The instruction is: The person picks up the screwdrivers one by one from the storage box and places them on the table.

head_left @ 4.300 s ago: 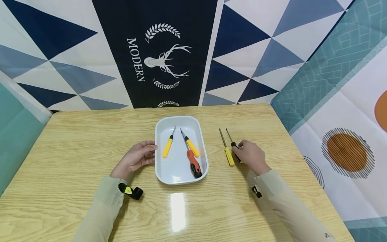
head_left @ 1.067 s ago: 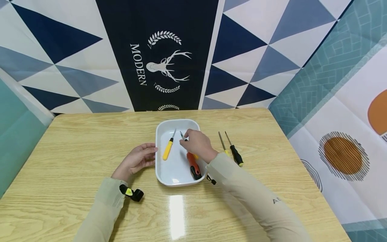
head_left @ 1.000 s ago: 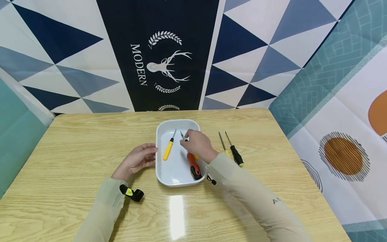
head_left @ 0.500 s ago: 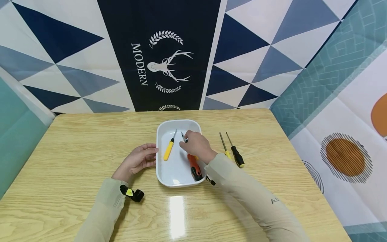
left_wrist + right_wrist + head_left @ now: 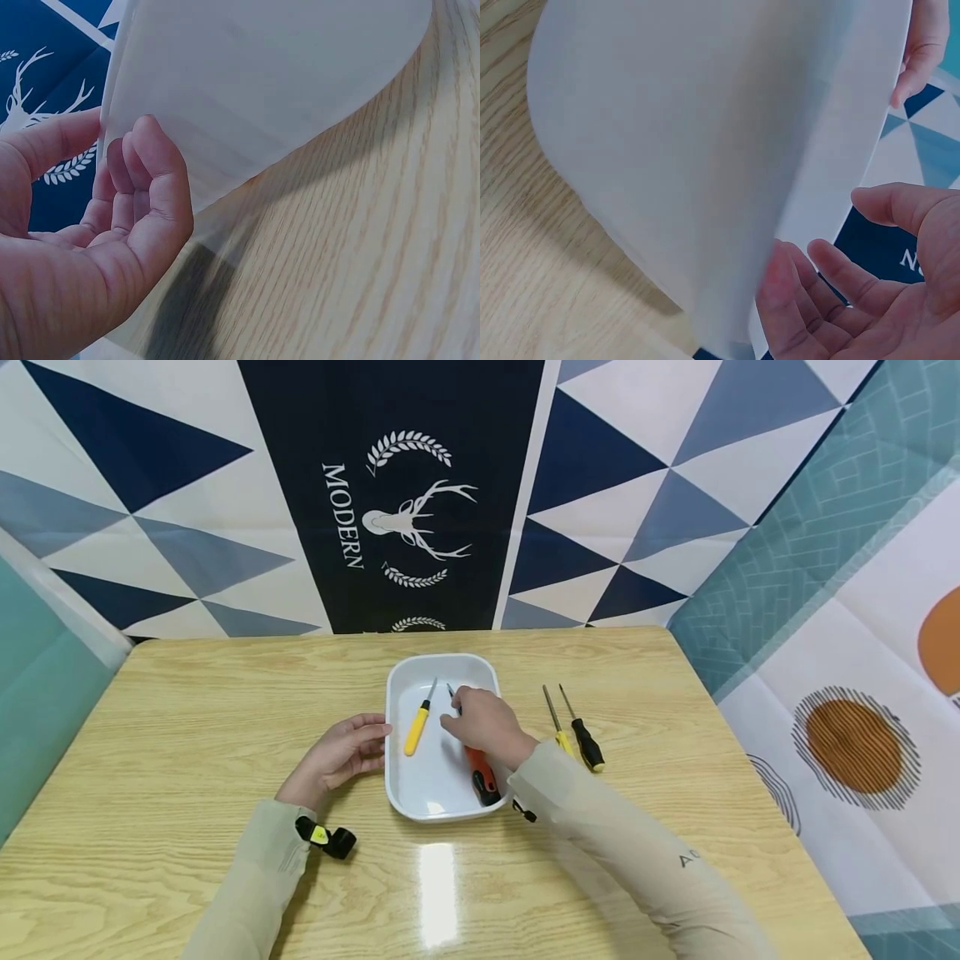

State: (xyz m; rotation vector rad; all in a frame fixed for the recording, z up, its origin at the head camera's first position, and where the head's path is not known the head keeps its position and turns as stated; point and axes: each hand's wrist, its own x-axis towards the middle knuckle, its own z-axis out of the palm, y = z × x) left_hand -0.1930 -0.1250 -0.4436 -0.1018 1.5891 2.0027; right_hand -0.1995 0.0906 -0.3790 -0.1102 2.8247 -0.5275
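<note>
The left hand (image 5: 347, 752) held the white tray (image 5: 431, 781) at its left rim between thumb and fingers. Inside, the red screwdriver (image 5: 482, 774) slanted away leftward beneath the nearer right hand (image 5: 486, 724), whose hold could not be told, its fingers partly hidden.

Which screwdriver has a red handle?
The red-and-black screwdriver in the white tray, partly hidden by the right hand. Others showing have yellow handles or a mostly black handle.

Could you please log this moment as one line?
left hand: touches white tray | right hand: over tray interior | beside tray: two screwdrivers
</note>
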